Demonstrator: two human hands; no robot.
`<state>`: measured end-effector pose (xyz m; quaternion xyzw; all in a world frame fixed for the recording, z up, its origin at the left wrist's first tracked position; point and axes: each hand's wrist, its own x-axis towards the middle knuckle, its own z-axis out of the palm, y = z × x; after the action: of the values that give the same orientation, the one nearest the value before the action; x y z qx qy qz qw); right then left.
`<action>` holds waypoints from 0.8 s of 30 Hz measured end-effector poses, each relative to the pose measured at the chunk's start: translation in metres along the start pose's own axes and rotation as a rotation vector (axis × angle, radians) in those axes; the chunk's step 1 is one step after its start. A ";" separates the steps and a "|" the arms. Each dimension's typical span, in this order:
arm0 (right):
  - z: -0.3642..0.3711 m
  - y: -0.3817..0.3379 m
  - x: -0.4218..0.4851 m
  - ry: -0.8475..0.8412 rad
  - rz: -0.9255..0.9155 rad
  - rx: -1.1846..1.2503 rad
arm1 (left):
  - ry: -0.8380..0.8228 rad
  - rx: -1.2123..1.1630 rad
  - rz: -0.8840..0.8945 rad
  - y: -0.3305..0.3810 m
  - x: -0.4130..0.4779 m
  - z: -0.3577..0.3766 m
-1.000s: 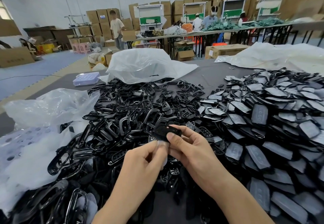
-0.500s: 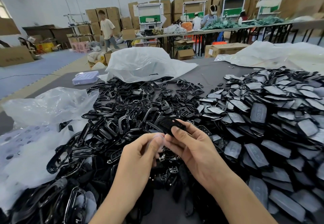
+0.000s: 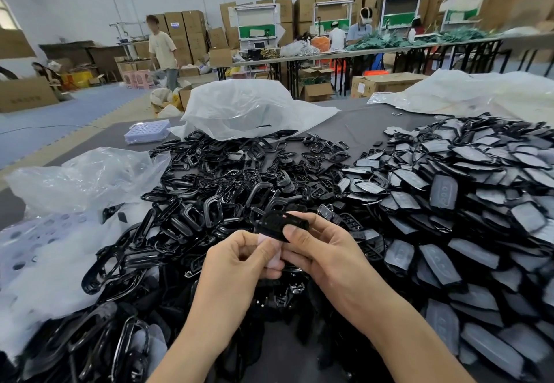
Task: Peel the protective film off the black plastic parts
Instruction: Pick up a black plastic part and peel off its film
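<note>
While the right hand grips a black plastic part between its thumb and curled fingers, the left hand pinches a pale, translucent strip of protective film between thumb and forefinger. The strip's upper end reaches the part's lower edge, just beside the right thumb; whether it is joined there cannot be told. Both hands meet over the near middle of the bench, with the part raised a little above the heap under it.

To the left and behind the hands spreads a pile of glossy black loop-shaped frames. To the right lies a larger pile of flat black parts with greyish film on their faces; the two piles touch in the middle. At the far left a crumpled clear bag sits above a whitish heap of sheets with round holes. Behind the frames a white plastic bag lies on the bench, and a small lilac tray rests just to its left. More white plastic sheeting covers the far right corner.

Beyond the bench stand stacked cardboard boxes and a person in a pale shirt.
</note>
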<state>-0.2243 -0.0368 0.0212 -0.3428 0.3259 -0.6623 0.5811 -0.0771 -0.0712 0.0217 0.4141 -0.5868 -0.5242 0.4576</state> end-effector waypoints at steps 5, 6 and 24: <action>0.002 -0.002 0.000 -0.012 -0.006 0.049 | -0.008 0.105 0.001 0.004 -0.002 -0.003; 0.002 -0.003 0.000 -0.011 -0.003 0.062 | -0.017 0.128 0.000 0.004 -0.002 -0.003; 0.000 -0.006 0.002 0.055 0.002 0.135 | -0.097 0.005 0.073 0.005 -0.005 0.001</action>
<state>-0.2276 -0.0384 0.0264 -0.2842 0.2968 -0.6914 0.5943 -0.0771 -0.0657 0.0260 0.3676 -0.6242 -0.5253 0.4465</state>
